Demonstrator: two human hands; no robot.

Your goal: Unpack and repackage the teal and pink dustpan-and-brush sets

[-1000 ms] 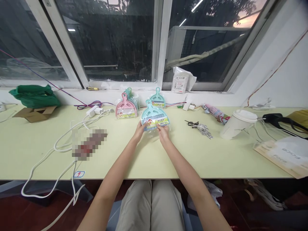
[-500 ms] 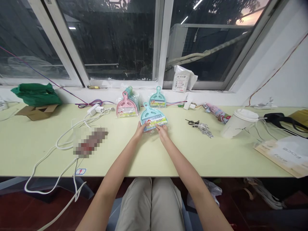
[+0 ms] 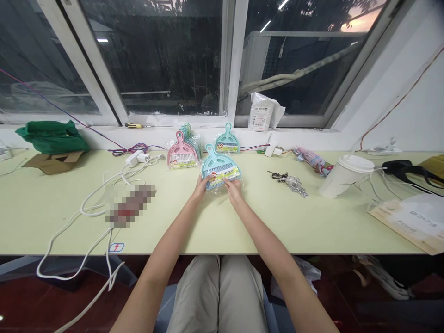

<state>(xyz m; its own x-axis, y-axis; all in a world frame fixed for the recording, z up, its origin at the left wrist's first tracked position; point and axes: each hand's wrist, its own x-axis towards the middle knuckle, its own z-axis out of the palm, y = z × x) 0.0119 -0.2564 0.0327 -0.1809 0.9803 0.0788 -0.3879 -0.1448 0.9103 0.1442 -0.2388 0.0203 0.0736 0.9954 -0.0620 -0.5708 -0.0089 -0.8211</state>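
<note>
Between my two hands is a light-blue dustpan and brush set [image 3: 219, 165] in a clear wrapper with a yellow-green label. My left hand [image 3: 200, 187] grips its lower left corner, thumb on the front. My right hand [image 3: 233, 188] pinches the lower edge right of the middle, thumb on the label. Its handle tilts up and away to the left. Just behind it, a green dustpan set [image 3: 227, 138] leans against the wall under the window. To the left stands a row of several wrapped sets, a pink dustpan set [image 3: 181, 152] at its front.
White cables and chargers [image 3: 132, 158] spread over the left of the table [image 3: 173, 222], beside a blurred patch and an open cardboard box [image 3: 55, 162]. Keys [image 3: 291, 182], a folded umbrella-like bundle [image 3: 312, 160], a lidded white cup [image 3: 345, 178] and a paper bag [image 3: 412, 219] lie rightward.
The light-blue dustpan set has tipped slightly, its handle now a little lower in view. Both hands keep their hold in nearly the same place.
</note>
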